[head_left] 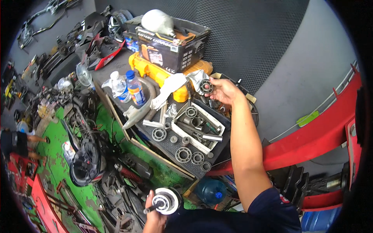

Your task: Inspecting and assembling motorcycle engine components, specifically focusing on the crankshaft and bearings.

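Observation:
My right hand (pixel 226 91) reaches out over the workbench, its fingers closed round the edge of a ball bearing (pixel 201 86). Low in the view, close to my body, my left hand (pixel 154 222) grips a round metal part (pixel 173 200) with a pale rim, a ringed centre and a short dark shaft jutting out to the left. Below my right hand lies a white tray (pixel 193 141) of bearings, sleeves and pins. A large bearing (pixel 177 155) and a smaller bearing (pixel 193 158) rest on the bench in front of it. Another bearing (pixel 154 134) sits further left.
Two bottles, a blue-capped one (pixel 136 91) and a clear one (pixel 118 91), stand beside a curved metal pipe (pixel 149 106). Behind are a yellow tool (pixel 149 71) and a black carton (pixel 167 50). A red metal beam (pixel 303 145) runs right. A helmet (pixel 83 167) lies left.

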A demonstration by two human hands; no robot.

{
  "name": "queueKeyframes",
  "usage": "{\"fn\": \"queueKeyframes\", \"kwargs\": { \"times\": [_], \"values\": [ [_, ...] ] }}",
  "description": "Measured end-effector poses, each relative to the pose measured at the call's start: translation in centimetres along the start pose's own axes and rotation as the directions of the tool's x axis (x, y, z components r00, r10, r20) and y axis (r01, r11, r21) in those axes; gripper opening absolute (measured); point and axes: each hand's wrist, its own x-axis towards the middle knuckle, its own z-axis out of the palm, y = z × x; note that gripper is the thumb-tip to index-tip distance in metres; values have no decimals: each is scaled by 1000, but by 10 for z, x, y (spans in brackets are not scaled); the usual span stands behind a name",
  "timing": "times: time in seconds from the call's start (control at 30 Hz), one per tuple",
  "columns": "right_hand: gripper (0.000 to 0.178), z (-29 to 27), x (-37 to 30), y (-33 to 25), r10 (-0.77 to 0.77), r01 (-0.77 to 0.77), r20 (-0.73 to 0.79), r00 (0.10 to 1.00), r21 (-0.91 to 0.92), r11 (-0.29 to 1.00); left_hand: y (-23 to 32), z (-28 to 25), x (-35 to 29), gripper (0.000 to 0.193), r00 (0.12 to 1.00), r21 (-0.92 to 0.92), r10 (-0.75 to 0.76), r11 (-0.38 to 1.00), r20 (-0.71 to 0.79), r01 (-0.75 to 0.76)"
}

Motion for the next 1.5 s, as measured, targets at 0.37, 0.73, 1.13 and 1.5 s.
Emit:
{"fn": "queueKeyframes", "kwargs": {
  "times": [0.37,0.73,1.13,1.5],
  "values": [
    [36,242,-180,72,-487,796,634,601,-418,438,12,40,10,41,993,-12,23,1000,113,-22],
    [65,260,-219,145,-533,852,665,523,-386,355,0,21,-3,37,972,5,149,988,181,-153],
    [73,250,-219,182,-419,721,588,692,-537,438,2,17,4,33,989,63,121,990,85,-126],
    [42,182,-163,101,-754,674,20,656,-464,574,10,8,9,40,997,69,53,996,56,-56]
  ]
}}
